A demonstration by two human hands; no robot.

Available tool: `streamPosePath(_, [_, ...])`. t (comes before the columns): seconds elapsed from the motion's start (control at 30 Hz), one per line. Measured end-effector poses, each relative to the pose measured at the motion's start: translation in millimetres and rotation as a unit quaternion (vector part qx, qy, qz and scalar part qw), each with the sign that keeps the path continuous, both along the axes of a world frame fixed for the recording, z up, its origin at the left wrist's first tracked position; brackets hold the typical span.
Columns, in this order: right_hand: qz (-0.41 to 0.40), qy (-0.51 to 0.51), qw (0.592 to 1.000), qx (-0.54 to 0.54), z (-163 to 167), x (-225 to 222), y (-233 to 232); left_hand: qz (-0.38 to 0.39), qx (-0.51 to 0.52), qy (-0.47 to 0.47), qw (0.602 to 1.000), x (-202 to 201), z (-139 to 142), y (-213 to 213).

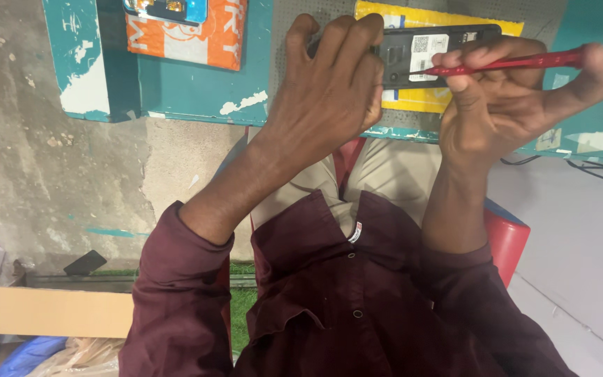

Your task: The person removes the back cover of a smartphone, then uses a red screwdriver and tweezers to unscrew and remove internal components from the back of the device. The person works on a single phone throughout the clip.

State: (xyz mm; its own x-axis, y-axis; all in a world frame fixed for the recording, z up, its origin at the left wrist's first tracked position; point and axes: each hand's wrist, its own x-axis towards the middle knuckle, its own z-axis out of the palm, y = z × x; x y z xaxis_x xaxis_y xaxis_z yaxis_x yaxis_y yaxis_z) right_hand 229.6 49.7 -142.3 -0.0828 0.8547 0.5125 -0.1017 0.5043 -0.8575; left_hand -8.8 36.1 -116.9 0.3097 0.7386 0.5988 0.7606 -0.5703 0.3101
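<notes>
Black, flat opened phone (427, 52) lies on the teal workbench (197, 91), pinned by the left hand (329, 84); the right hand (504, 105) pinches a slim red plastic screwdriver (518, 63) (tip on the phone). Probably light, rigid, fragile; grip its edges.

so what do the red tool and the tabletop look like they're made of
The red tool looks like plastic: an even red colour with a soft sheen down its slim handle, though its dark tip may be metal. The tabletop seems to be wood or board painted teal, matte, with paint chipped off to pale patches near the edge. The right hand holds the tool against an opened black phone, steadied by the left hand.
</notes>
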Motion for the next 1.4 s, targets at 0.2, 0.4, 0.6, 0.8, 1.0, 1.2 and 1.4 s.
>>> streamPosePath(0.2, [0.001, 0.014, 1.0, -0.009, -10.1, 5.9, 0.0, -0.006, -0.019, -0.004, 1.0, -0.4, -2.5, -0.4])
streamPosePath(0.4, [-0.004, -0.007, 1.0, -0.026, -7.7, 3.3, -2.2, -0.002, -0.041, -0.04, 0.998, 2.6, -4.8, 1.5])
streamPosePath(0.6, [-0.006, -0.015, 1.0, -0.025, -2.6, 4.2, 1.3, -0.011, -0.084, -0.082, 0.993, 4.0, -0.4, 3.2])
streamPosePath(0.8, [-0.015, -0.012, 0.999, -0.029, -0.9, 4.0, 1.3, -0.04, -0.155, -0.147, 0.976, -7.1, 8.4, 5.7])
streamPosePath(1.0, [0.001, -0.013, 0.999, -0.035, 5.7, 1.7, 0.2, -0.072, -0.165, -0.154, 0.972, -18.9, 15.6, 0.6])
streamPosePath(1.2, [0.015, -0.082, 0.995, 0.058, 18.3, -16.7, -2.6, -0.077, -0.142, -0.127, 0.979, -16.4, 15.3, -0.2])
streamPosePath(1.4, [0.034, -0.111, 0.987, 0.109, 31.0, -30.6, 1.6, -0.078, -0.129, -0.14, 0.979, -16.9, 11.6, -0.3])
